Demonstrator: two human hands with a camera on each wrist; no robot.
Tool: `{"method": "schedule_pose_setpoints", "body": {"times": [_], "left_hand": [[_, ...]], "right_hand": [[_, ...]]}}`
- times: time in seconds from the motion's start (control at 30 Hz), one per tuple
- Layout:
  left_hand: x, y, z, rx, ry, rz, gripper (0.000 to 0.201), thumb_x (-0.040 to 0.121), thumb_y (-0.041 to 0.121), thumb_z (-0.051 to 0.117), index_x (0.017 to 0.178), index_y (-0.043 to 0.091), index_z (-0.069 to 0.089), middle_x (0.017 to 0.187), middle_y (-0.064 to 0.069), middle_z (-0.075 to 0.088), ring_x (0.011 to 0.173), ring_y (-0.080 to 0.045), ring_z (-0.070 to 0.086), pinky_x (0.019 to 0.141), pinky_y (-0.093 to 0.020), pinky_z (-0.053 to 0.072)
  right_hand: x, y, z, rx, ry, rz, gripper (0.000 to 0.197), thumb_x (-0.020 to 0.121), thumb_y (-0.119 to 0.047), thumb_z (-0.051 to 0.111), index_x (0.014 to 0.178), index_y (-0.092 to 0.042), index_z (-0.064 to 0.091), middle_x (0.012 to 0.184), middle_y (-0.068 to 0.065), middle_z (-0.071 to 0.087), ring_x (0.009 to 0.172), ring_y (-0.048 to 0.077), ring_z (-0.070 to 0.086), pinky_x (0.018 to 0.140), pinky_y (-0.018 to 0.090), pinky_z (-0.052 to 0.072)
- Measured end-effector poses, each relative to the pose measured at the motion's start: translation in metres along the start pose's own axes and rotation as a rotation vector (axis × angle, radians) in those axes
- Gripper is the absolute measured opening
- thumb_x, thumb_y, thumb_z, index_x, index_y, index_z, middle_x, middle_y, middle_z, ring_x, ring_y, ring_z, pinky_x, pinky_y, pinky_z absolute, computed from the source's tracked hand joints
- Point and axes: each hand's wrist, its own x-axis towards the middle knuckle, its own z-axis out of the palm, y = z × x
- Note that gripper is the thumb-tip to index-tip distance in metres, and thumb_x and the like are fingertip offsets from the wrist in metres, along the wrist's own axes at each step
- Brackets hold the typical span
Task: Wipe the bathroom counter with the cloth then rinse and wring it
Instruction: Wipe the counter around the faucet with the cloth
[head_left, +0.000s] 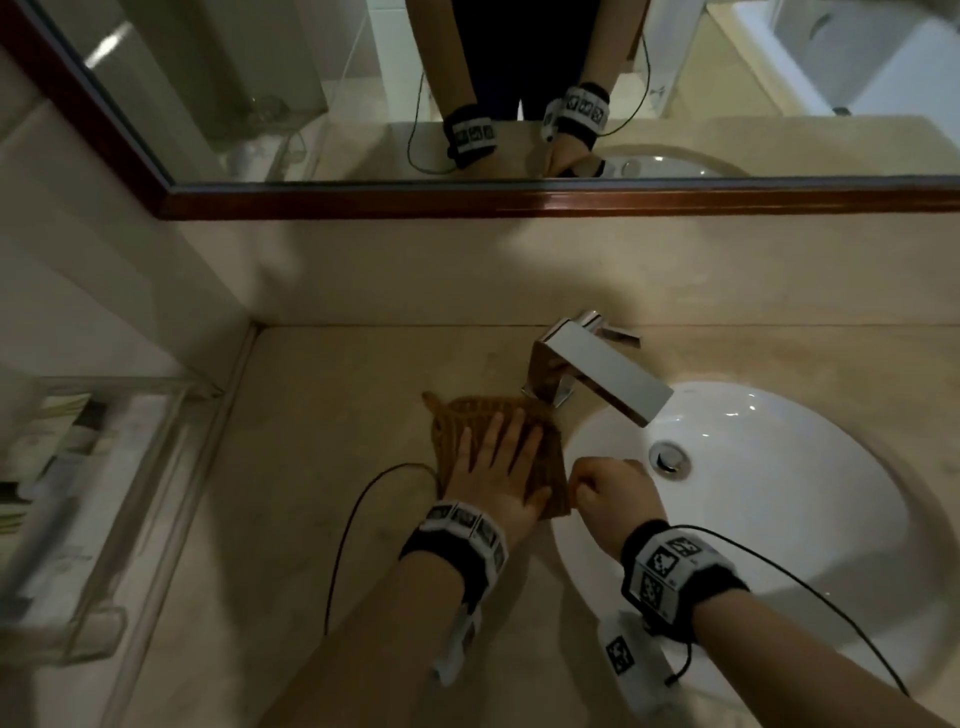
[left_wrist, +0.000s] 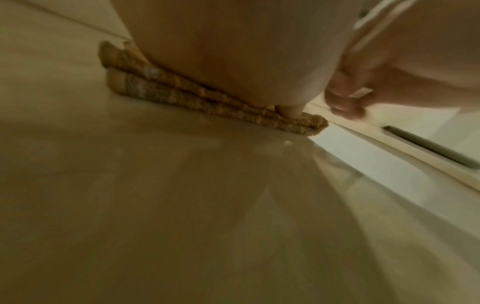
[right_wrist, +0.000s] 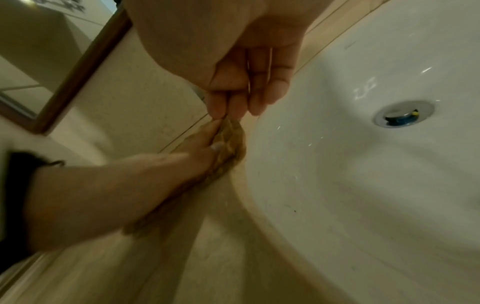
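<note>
A brown woven cloth (head_left: 457, 421) lies folded on the beige counter (head_left: 322, 426), just left of the white basin (head_left: 779, 467) and in front of the tap's base. My left hand (head_left: 493, 462) lies flat on the cloth with straight fingers, pressing it down. My right hand (head_left: 602, 488) is curled at the cloth's near right corner; in the right wrist view its fingertips (right_wrist: 221, 111) pinch the cloth's edge (right_wrist: 231, 137). The left wrist view shows the cloth (left_wrist: 182, 96) in folded layers under my palm, with my right hand (left_wrist: 345, 102) beside it.
A square chrome tap (head_left: 597, 369) reaches over the basin, whose drain (head_left: 670, 457) is open. A wood-framed mirror (head_left: 519, 200) runs along the back wall. A clear tray (head_left: 88, 499) with packets sits on the counter's far left. Wrist cables trail across the counter.
</note>
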Motion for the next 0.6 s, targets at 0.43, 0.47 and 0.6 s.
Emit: {"method": "schedule_pose_setpoints", "body": {"times": [0.43, 0.47, 0.6], "left_hand": [[-0.009, -0.046, 0.001, 0.059, -0.02, -0.171, 0.072, 0.097, 0.052, 0.022, 0.147, 0.028, -0.025, 0.153, 0.004, -0.034, 0.143, -0.024, -0.026, 0.115, -0.052, -0.014], [-0.012, -0.042, 0.0, 0.086, -0.046, -0.168, 0.074, 0.097, 0.052, 0.023, 0.147, 0.025, -0.024, 0.153, 0.003, -0.034, 0.143, -0.026, -0.027, 0.115, -0.054, -0.012], [-0.07, -0.019, 0.027, 0.131, -0.13, -0.13, 0.077, 0.093, 0.063, 0.015, 0.146, 0.022, -0.023, 0.155, -0.001, -0.026, 0.142, -0.029, -0.029, 0.113, -0.056, -0.015]], "right_hand": [[0.011, -0.062, 0.034, -0.049, -0.158, -0.431, 0.052, 0.094, -0.028, 0.035, 0.141, -0.007, 0.045, 0.153, 0.012, 0.032, 0.139, 0.029, 0.034, 0.114, 0.035, 0.029], [0.012, -0.065, 0.036, -0.057, -0.165, -0.427, 0.052, 0.098, -0.028, 0.034, 0.147, -0.01, 0.034, 0.158, 0.008, 0.019, 0.144, 0.025, 0.025, 0.116, 0.032, 0.023], [-0.002, -0.072, 0.042, -0.031, -0.266, -0.364, 0.057, 0.103, -0.037, 0.029, 0.154, -0.021, 0.008, 0.161, -0.006, -0.003, 0.148, 0.014, 0.004, 0.114, 0.022, 0.006]]}}
